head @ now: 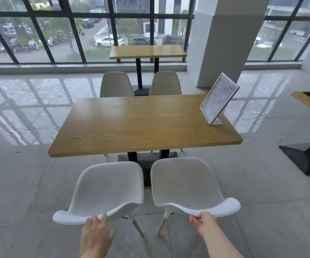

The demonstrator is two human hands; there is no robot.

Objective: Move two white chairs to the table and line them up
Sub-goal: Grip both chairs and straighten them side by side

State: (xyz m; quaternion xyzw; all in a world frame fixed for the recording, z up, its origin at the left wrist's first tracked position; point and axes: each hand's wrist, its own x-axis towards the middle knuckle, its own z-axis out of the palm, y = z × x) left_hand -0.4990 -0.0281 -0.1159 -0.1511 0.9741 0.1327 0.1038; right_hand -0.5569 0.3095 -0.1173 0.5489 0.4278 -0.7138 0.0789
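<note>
Two white shell chairs stand side by side at the near edge of the wooden table [143, 125], seats facing it. My left hand [96, 234] grips the top of the left white chair's [105, 190] backrest. My right hand [204, 223] holds the backrest top of the right white chair [189, 185] from below, thumb on the rim. A narrow gap separates the two chairs, and their wooden legs show under the backrests.
Two more pale chairs [116, 84] [165, 83] sit at the table's far side. A menu stand [218, 98] leans on the table's right end. Another table [147, 51] stands by the window, a pillar [223, 43] at right, and a black table base [307, 157] on the floor at right.
</note>
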